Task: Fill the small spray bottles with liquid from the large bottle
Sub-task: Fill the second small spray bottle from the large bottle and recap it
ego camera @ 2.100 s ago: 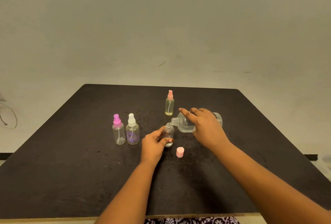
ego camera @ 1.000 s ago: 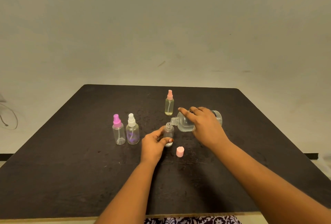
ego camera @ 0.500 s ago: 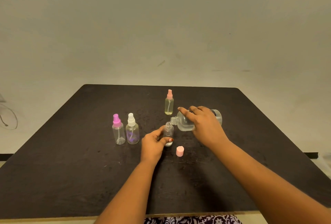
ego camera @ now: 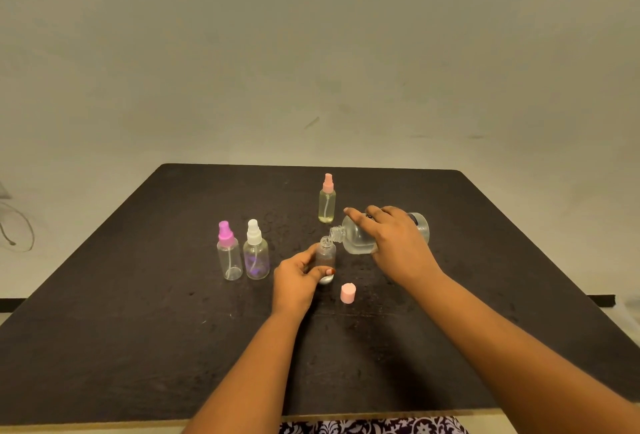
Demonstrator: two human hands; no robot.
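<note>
Pouring step. The right hand (ego camera: 398, 246) grips the large bottle (ego camera: 356, 237), tipped almost level, its neck touching the mouth of the open small bottle (ego camera: 325, 257), which the left hand (ego camera: 298, 281) clasps upright on the table (ego camera: 138, 329). Beside that small bottle lies a pink cap (ego camera: 348, 293); three capped spray bottles stand beyond it and to its left. Next, judging by the scene: level the large bottle, then recap.

You're in a bare, plain room, home or workspace you can't tell: a dark desk (ego camera: 138, 329) stands against an unpainted, scuffed pale wall (ego camera: 311, 52), with a loose wire (ego camera: 17, 232) at the left.
</note>
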